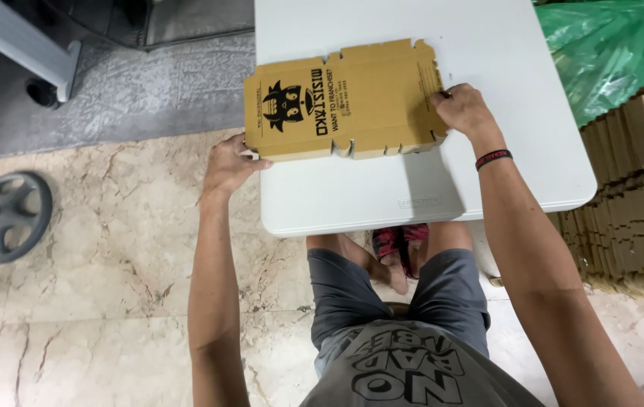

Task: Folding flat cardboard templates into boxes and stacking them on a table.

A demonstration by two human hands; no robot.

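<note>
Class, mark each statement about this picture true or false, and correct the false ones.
1. The flat cardboard box lies on a white table. True.
2. The left hand grips the box's right end. False: it holds the left end, which juts past the table edge.
3. The right hand rests on the box's right end. True.
4. The green plastic bag covers the box. False: it lies apart, at the right.
5. A cardboard stack stands at the right. True.
</note>
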